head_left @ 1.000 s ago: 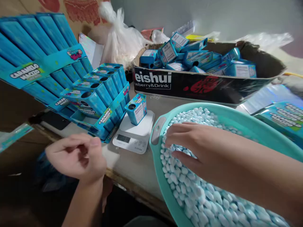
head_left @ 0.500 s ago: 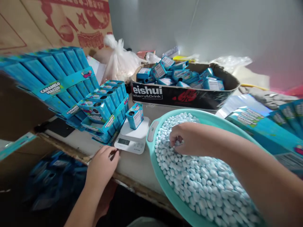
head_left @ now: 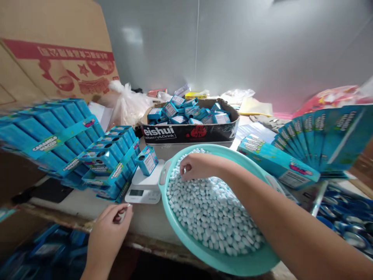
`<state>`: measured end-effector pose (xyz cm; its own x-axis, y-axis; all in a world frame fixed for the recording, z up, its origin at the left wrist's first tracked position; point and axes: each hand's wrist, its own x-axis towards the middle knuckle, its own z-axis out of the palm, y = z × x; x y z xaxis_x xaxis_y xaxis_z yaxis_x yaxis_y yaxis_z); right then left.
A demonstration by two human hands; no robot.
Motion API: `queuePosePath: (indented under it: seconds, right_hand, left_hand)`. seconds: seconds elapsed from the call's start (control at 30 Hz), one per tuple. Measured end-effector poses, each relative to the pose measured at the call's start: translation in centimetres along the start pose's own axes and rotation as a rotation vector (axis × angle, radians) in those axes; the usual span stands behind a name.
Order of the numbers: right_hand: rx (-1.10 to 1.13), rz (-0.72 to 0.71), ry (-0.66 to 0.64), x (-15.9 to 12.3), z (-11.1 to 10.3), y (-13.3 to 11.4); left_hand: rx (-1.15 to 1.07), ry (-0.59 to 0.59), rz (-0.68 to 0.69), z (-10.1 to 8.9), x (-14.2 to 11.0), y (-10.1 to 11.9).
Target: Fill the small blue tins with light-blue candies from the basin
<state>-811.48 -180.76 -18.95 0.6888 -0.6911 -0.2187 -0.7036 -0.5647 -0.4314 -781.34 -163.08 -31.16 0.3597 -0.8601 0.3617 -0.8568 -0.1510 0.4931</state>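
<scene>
A teal basin [head_left: 186, 237] full of small pale-blue candies [head_left: 210, 210] stands at the table's front edge. My right hand [head_left: 196, 167] is closed in a fist over the candies at the basin's far left; what it grips is hidden. My left hand [head_left: 109, 231] rests on the table edge in front of a white scale [head_left: 144, 188], fingers curled with the tips pinched together. A small blue box [head_left: 147, 160] with a round hole on top stands on the scale.
A blue display tray [head_left: 113, 159] of open boxes leans left of the scale. A black cardboard carton [head_left: 186, 132] holds several blue boxes behind the basin. Flat blue packs [head_left: 274, 163] lie right. A large brown carton [head_left: 55, 58] stands at back left.
My right hand has closed from spread fingers into a fist at the basin's far left. My left hand dropped from mid-air to the table edge by the scale. The view has tilted up.
</scene>
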Motion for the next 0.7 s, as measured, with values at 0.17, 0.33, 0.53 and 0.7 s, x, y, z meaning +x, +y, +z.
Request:
queuePosePath:
  seconds: [0.17,0.33,0.53,0.7]
  right_hand:
    - [-0.02,0.11,0.205,0.0,-0.7,1.5]
    - [-0.043,0.144,0.277,0.3,-0.7,2.7]
    - [-0.061,0.146,0.2,-0.1,-0.9,2.2]
    - [-0.068,0.169,0.064,-0.5,-1.4,1.7]
  left_hand:
    - [-0.238,0.158,0.482,-1.2,1.9,9.6]
    - [-0.143,-0.35,0.77,0.9,3.7,17.7]
    - [-0.123,-0.025,0.597,0.3,7.8,13.2]
    - [-0.136,0.137,0.108,2.4,11.5,8.4]
